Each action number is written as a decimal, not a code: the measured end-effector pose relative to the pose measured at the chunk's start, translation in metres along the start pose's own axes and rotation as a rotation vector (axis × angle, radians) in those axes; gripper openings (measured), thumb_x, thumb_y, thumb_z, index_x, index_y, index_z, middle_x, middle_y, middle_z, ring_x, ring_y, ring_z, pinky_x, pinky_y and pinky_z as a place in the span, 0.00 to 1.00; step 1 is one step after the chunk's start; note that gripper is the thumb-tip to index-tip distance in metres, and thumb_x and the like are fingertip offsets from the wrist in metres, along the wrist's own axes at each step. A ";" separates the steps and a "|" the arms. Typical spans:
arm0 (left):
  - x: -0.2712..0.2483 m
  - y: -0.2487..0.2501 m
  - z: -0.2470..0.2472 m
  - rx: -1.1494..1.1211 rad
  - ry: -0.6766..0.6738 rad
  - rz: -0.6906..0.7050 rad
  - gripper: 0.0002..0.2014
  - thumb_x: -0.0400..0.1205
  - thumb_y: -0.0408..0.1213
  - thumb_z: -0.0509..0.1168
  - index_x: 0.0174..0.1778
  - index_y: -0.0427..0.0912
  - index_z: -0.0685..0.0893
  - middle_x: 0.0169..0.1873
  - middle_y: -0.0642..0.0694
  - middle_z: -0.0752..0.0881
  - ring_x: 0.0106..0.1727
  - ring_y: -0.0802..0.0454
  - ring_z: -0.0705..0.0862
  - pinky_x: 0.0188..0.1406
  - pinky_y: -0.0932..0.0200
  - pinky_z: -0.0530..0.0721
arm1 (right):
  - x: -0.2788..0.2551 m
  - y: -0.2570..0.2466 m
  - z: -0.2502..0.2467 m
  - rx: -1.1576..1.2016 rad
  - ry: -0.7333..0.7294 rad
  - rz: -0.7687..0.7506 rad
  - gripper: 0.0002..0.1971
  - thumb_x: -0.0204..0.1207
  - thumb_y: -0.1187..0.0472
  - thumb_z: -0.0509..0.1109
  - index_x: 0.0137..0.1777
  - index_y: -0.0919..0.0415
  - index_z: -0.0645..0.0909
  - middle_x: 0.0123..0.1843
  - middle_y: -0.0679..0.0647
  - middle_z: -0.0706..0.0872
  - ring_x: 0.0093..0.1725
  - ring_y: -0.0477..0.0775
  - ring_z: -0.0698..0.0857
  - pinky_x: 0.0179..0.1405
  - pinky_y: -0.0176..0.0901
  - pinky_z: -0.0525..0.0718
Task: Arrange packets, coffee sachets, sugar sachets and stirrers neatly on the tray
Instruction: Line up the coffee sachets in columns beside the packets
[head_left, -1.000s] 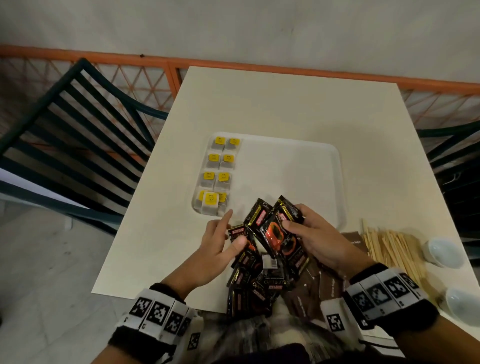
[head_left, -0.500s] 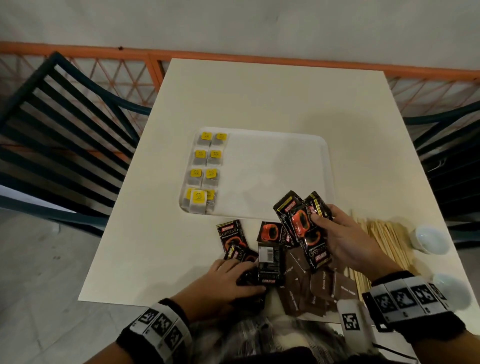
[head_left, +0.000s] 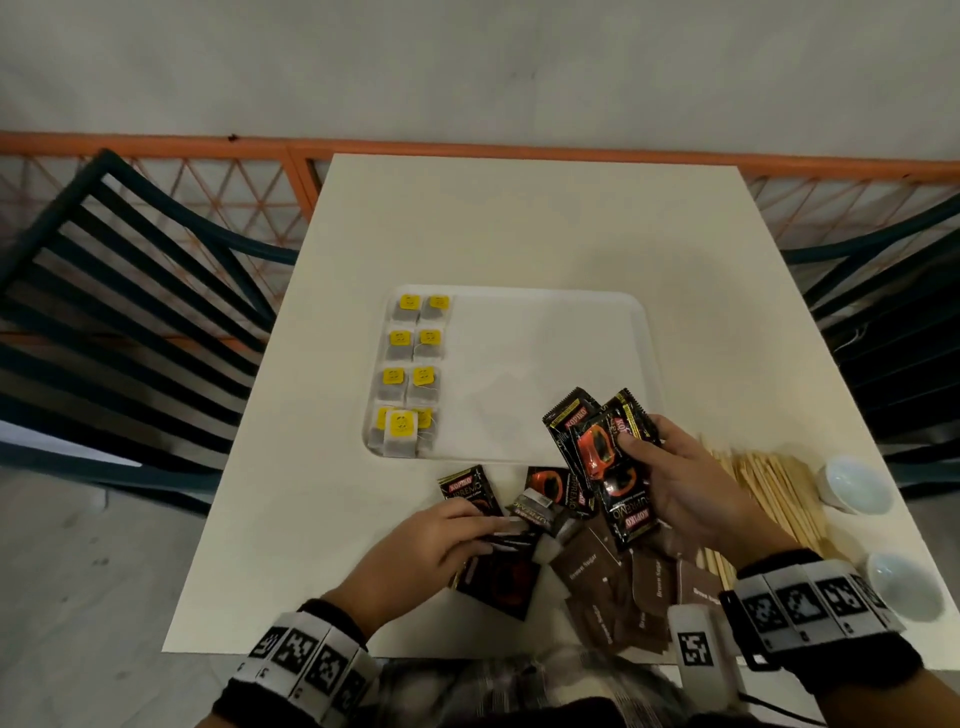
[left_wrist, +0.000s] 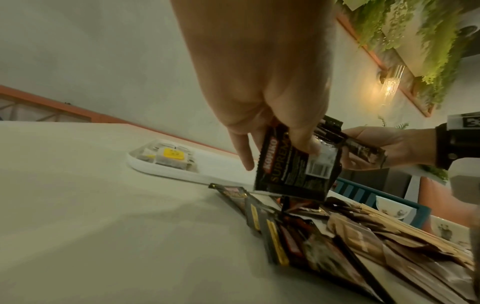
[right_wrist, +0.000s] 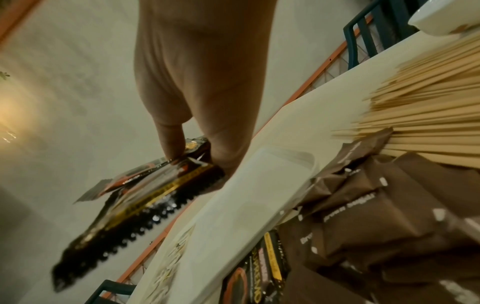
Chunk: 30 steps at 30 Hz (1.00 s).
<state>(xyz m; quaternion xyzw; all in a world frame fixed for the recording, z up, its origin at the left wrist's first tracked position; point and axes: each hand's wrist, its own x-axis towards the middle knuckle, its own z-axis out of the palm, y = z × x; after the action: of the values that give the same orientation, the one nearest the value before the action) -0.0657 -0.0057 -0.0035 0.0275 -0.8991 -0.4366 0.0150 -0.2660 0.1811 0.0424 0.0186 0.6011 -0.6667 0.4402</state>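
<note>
A white tray (head_left: 545, 374) lies mid-table with tea bags (head_left: 410, 364) in two columns along its left side. My right hand (head_left: 670, 478) grips a fanned stack of black coffee sachets (head_left: 602, 447) above the tray's near right corner; the same stack (right_wrist: 145, 197) shows in the right wrist view. My left hand (head_left: 441, 540) pinches a single black coffee sachet (left_wrist: 296, 164), lifted just off the loose coffee sachets (head_left: 498, 577) at the table's near edge. Brown sugar sachets (head_left: 618, 587) lie right of them, wooden stirrers (head_left: 769, 499) further right.
Two white bowls (head_left: 852, 486) stand at the table's right edge beside the stirrers. Dark green slatted chairs (head_left: 130, 291) flank the table. An orange lattice railing (head_left: 519, 156) and a wall run behind it. A white tagged device (head_left: 701, 649) sits near my right wrist.
My left hand dropped to the loose pile near the table edge and picked up one coffee sachet. My right hand shifted right with its stack of sachets.
</note>
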 end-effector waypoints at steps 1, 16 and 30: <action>0.000 0.001 -0.004 -0.025 0.038 -0.002 0.20 0.81 0.47 0.55 0.64 0.48 0.83 0.50 0.56 0.82 0.52 0.70 0.77 0.53 0.76 0.74 | 0.000 -0.002 0.003 0.014 -0.008 -0.008 0.16 0.69 0.62 0.68 0.57 0.61 0.76 0.58 0.67 0.85 0.49 0.61 0.88 0.47 0.59 0.84; 0.024 0.005 -0.075 -0.674 0.290 -0.381 0.16 0.78 0.46 0.63 0.59 0.45 0.82 0.55 0.42 0.87 0.56 0.47 0.85 0.62 0.48 0.81 | -0.004 -0.011 0.103 -0.128 -0.245 -0.170 0.22 0.68 0.63 0.68 0.64 0.60 0.71 0.52 0.58 0.86 0.47 0.56 0.88 0.40 0.48 0.88; 0.067 0.039 -0.061 -0.980 0.560 -0.482 0.14 0.86 0.34 0.52 0.52 0.48 0.84 0.52 0.43 0.86 0.53 0.46 0.85 0.55 0.46 0.81 | 0.018 -0.004 0.107 -0.145 -0.182 -0.011 0.15 0.79 0.62 0.66 0.64 0.53 0.74 0.58 0.60 0.86 0.57 0.61 0.87 0.60 0.64 0.83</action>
<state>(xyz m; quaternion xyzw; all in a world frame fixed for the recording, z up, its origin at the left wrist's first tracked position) -0.1311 -0.0334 0.0649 0.3337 -0.5243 -0.7664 0.1624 -0.2253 0.0834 0.0653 -0.0772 0.6053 -0.6231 0.4893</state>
